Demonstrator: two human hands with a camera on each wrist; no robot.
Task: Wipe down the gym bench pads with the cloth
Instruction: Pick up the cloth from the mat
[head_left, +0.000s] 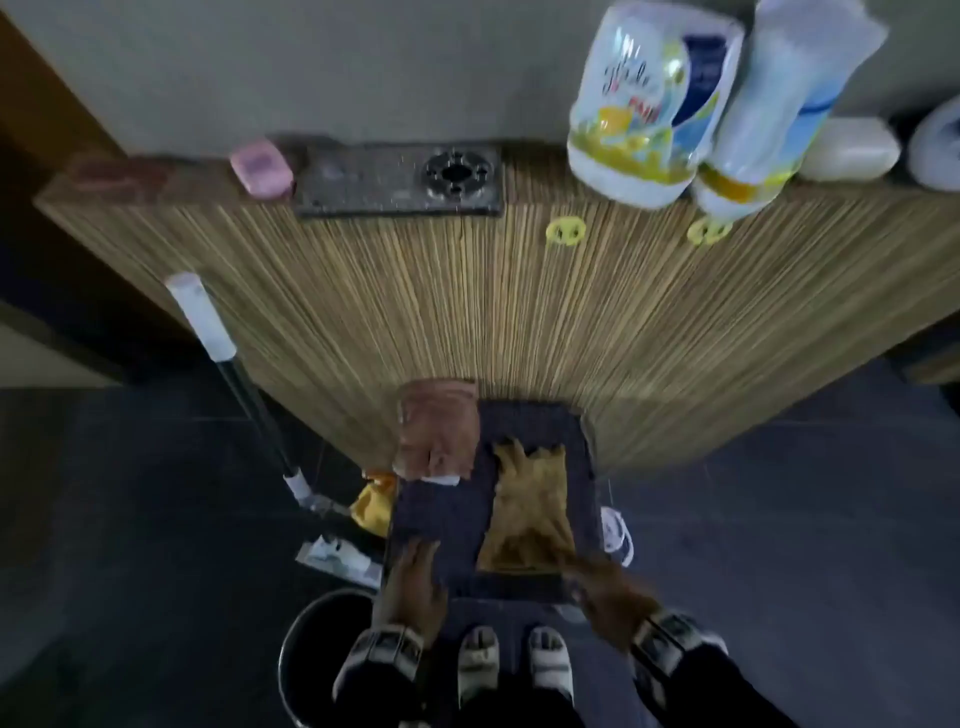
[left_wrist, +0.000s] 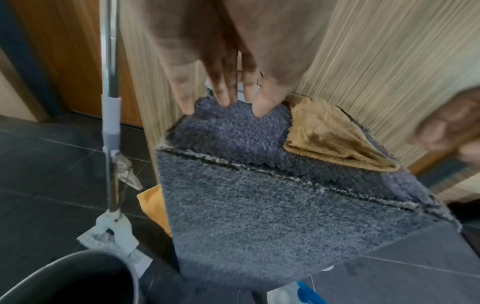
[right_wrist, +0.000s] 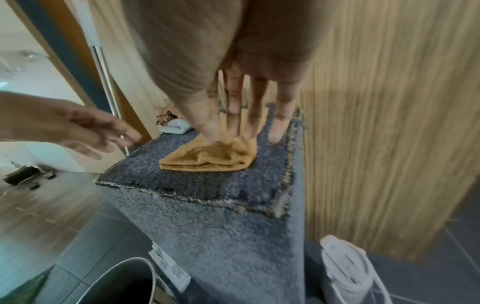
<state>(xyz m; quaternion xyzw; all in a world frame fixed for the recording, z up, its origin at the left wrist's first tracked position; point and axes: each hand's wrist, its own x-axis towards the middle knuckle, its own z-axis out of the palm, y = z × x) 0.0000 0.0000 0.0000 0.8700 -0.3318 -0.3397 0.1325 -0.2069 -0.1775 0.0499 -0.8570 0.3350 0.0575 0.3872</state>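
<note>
The bench pad (head_left: 441, 519) is a grey-blue, carpet-like block standing against a slatted wooden counter. A folded mustard cloth (head_left: 530, 514) lies on its right half. My right hand (head_left: 605, 584) reaches over the near right corner; in the right wrist view its straight fingers (right_wrist: 239, 123) touch the cloth (right_wrist: 207, 158). My left hand (head_left: 413, 577) is over the pad's left side, empty, and its straight fingers (left_wrist: 223, 90) point at the pad (left_wrist: 233, 131) beside the cloth (left_wrist: 330, 135). Both hands are blurred.
A brown folded cloth (head_left: 439, 426) sits at the pad's far left corner. A metal bucket (head_left: 322, 649) and a mop (head_left: 234, 374) stand to the left, a white bag (head_left: 618, 535) to the right. The wooden counter (head_left: 519, 301) rises behind. My slippered feet (head_left: 514, 665) are just below.
</note>
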